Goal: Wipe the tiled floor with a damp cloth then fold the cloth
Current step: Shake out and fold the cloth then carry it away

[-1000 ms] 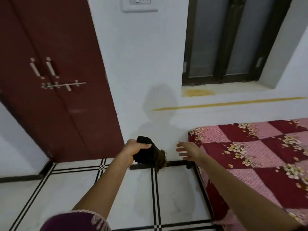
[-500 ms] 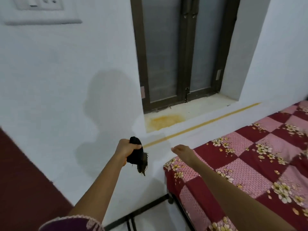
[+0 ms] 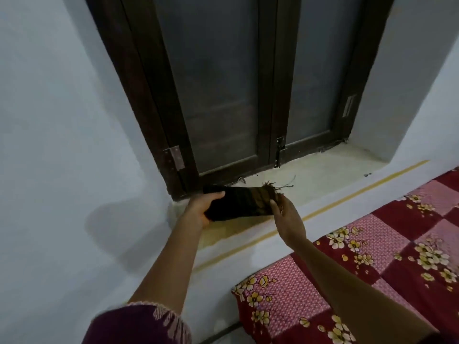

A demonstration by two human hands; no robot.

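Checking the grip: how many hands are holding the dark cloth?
2. The left hand grips the cloth at its left end; the right hand pinches its frayed right end.

You hold a black folded cloth (image 3: 242,203) with frayed brownish threads at its right end. Behind it stands a dark brown wooden window frame (image 3: 154,100) around grey frosted panes (image 3: 211,95). The pale cream window sill (image 3: 323,175) carries a yellowish stain near its left end and a thin yellow stripe along its near edge. The plain wall (image 3: 49,145) on your left is white. At near right lies a quilted bedspread (image 3: 372,256) in maroon and pink checks with cream-yellow flowers. Your left sleeve (image 3: 139,324) is deep purple with pale trim.
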